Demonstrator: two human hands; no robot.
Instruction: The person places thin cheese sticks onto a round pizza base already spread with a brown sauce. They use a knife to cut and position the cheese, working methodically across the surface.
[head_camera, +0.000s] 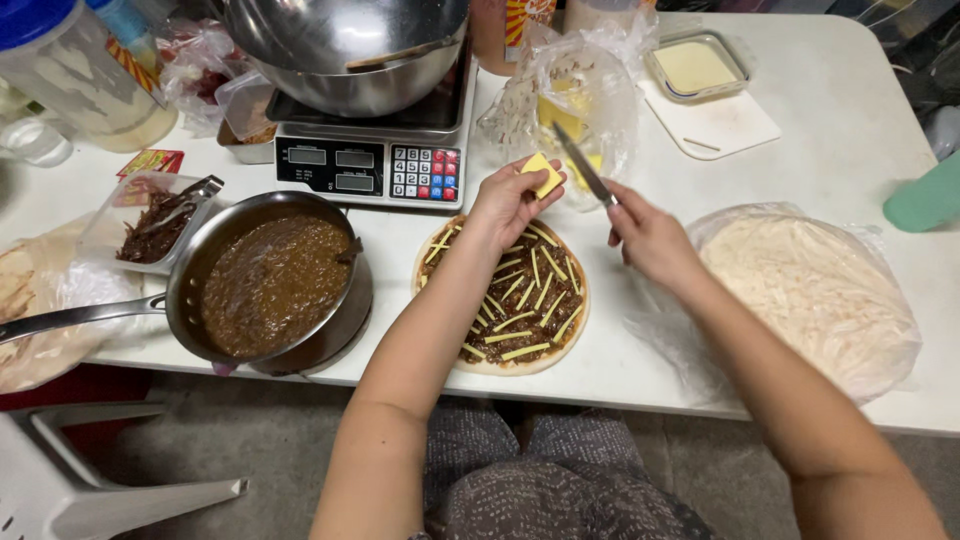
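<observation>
your left hand pinches a cheese block above the pizza; your right hand grasps a knife. you're mid-topping; next slice needs blade against cheese.

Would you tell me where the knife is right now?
The knife is in the right hand, blade angled up over the cheese bag, just right of the cheese block in the left hand.

White table bears scale, pan, topped flatbread.

2 hands, 1 knife, 1 cheese block, 1 pizza base, 1 saucepan, 1 scale
</observation>
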